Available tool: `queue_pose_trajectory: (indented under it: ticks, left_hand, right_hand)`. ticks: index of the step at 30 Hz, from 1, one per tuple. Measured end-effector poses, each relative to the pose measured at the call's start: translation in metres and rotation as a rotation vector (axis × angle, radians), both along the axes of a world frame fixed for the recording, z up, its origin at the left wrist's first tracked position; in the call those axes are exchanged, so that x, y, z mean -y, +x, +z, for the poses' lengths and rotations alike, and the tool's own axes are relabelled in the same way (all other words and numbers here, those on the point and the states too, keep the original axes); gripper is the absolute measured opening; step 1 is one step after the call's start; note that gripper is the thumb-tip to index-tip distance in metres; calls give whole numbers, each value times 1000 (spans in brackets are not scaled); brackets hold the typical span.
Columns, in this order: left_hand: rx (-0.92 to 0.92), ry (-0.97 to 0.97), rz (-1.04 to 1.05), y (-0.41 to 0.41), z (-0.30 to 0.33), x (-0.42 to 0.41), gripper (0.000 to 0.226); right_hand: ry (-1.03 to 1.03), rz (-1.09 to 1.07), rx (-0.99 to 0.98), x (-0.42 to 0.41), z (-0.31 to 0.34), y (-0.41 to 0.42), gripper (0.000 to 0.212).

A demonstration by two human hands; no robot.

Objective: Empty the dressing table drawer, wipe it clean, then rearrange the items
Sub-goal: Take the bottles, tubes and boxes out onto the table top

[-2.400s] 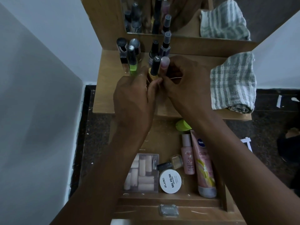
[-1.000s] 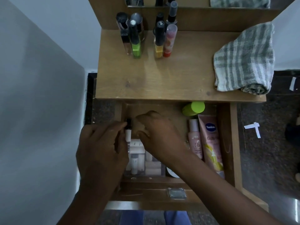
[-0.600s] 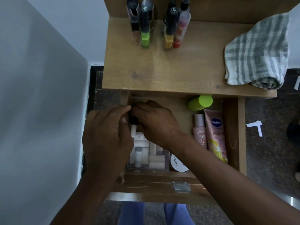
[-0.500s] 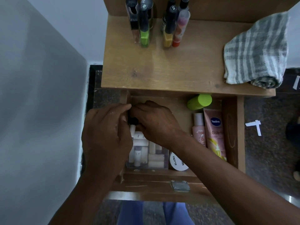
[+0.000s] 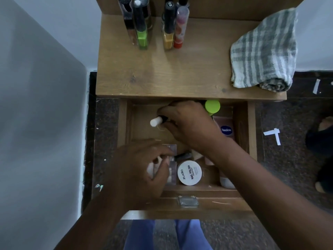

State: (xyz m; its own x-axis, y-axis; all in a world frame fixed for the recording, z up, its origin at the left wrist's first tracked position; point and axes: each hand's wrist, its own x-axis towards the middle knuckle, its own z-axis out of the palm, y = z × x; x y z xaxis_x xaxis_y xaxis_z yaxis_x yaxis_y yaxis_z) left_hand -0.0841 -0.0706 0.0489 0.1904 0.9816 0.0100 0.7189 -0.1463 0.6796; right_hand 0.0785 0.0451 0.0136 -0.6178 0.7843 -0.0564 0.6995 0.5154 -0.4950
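Observation:
The wooden drawer (image 5: 242, 134) of the dressing table stands pulled out below the tabletop (image 5: 180, 73). My right hand (image 5: 191, 125) grips a small white bottle with a black cap (image 5: 156, 121) above the drawer's bare back-left floor. My left hand (image 5: 142, 168) lies with curled fingers on the clear plastic box (image 5: 172, 166) at the front left; whether it grips the box cannot be told. Beside the box lies a white round nail polish remover tub (image 5: 189, 172). A pink Vaseline tube (image 5: 226, 129) and a green-capped bottle (image 5: 212, 106) lie on the drawer's right side.
Several nail polish bottles (image 5: 142, 31) stand in a cluster at the back of the tabletop. A folded grey-striped cloth (image 5: 264, 51) lies on its right end. A grey wall panel (image 5: 36, 123) closes the left side. Dark stone floor surrounds the table.
Both hands came down from the nail polish cluster into the drawer. My right hand lifted a small white bottle off the plastic box toward the back; my left hand slid down onto the box.

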Motion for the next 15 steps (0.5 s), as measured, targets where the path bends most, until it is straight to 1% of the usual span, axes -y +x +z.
queue_pose_trajectory:
  ticks: [4,8,11,15]
  left_hand:
    - [-114,-57,-132,21,-18,-9,29]
    - [-224,-177,-258,37,-39,-25,29]
    - [-353,-168,-254,53,-43,-31,30]
    - [-367,-148,-197,67,-45,-31,42]
  right_hand:
    - [-36,-65,-113,-4,17,17,12]
    - [-35,-69,-142,0,26,23,12]
    - [-61,-83,-158,5,28,28,14]
    - [-64,-100,-177,10,30,30,16]
